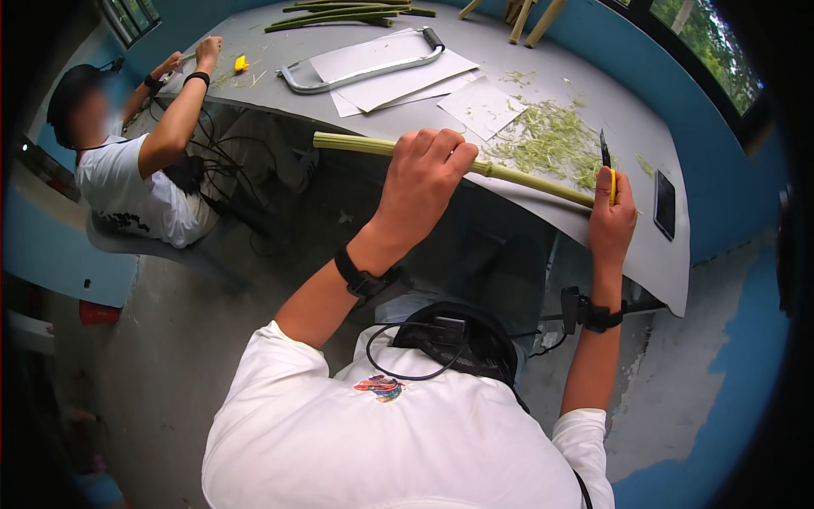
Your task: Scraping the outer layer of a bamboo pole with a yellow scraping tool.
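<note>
Fingers of the left hand grip a straight, pale-green, jointed stalk; those of the right hand hold a yellow-handled knife. The stalk's long axis runs left-right near the front edge of the bench, beside fine, curled shavings.

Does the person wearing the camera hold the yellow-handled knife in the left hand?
No, the yellow-handled knife is in the right hand, while the left hand grips the pale green stalk.

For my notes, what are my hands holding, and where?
Left hand: green stalk, near its middle. Right hand: knife, by its yellow handle; whether it also grips the stalk is unclear.
</note>
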`<move>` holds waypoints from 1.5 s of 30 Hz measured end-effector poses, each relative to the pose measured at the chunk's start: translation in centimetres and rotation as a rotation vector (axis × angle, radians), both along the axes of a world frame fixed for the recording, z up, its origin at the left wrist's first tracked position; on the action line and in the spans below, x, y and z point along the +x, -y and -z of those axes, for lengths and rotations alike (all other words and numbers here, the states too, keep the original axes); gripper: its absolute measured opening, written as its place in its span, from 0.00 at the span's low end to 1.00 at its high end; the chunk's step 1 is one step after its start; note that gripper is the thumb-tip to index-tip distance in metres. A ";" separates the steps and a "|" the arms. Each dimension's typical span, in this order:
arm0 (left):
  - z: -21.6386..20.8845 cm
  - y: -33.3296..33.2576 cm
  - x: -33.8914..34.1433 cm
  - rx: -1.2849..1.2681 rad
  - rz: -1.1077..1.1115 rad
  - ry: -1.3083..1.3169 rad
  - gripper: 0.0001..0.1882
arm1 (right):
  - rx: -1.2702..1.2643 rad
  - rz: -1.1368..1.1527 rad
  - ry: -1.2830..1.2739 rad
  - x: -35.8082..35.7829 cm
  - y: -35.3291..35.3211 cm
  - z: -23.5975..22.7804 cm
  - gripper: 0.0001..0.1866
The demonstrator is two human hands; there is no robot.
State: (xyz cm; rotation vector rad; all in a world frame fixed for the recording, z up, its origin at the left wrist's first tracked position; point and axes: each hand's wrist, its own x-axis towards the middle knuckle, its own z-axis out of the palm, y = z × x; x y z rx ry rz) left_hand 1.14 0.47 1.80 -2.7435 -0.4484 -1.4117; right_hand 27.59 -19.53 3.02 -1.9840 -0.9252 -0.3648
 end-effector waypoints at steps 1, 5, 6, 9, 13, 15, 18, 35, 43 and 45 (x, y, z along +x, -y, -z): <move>0.1 0.0 0.0 -0.002 -0.001 0.006 0.22 | -0.001 -0.006 0.004 0.0 0.0 0.0 0.31; 0.1 0.2 0.3 -0.034 -0.005 0.006 0.21 | -0.006 0.000 0.023 0.1 0.2 0.1 0.30; 0.2 0.2 0.4 -0.048 0.003 0.008 0.20 | -0.004 0.001 0.020 0.0 0.3 0.0 0.30; 0.0 0.3 0.3 -0.090 -0.019 -0.006 0.19 | 0.066 0.003 -0.005 0.2 0.4 0.0 0.31; 0.6 -0.9 -1.0 -0.200 -0.021 -0.073 0.18 | 0.208 -0.003 -0.121 1.7 0.9 0.2 0.32; 0.5 -1.1 -1.3 -0.189 -0.030 -0.090 0.18 | 0.231 -0.015 -0.189 2.2 0.7 0.4 0.33; 0.5 -1.4 -1.3 -0.203 -0.021 -0.108 0.18 | 0.100 0.021 -0.109 1.7 0.7 0.0 0.34; -1.1 -0.3 1.3 -0.271 0.077 -0.194 0.24 | -0.141 0.035 0.128 0.8 0.2 0.4 0.28; -2.5 -1.2 1.4 -0.428 0.189 -0.287 0.27 | -0.136 0.018 0.111 0.7 0.5 0.3 0.27; -2.7 -1.4 1.7 -0.447 0.182 -0.327 0.26 | -0.147 0.023 0.116 1.0 0.4 0.6 0.28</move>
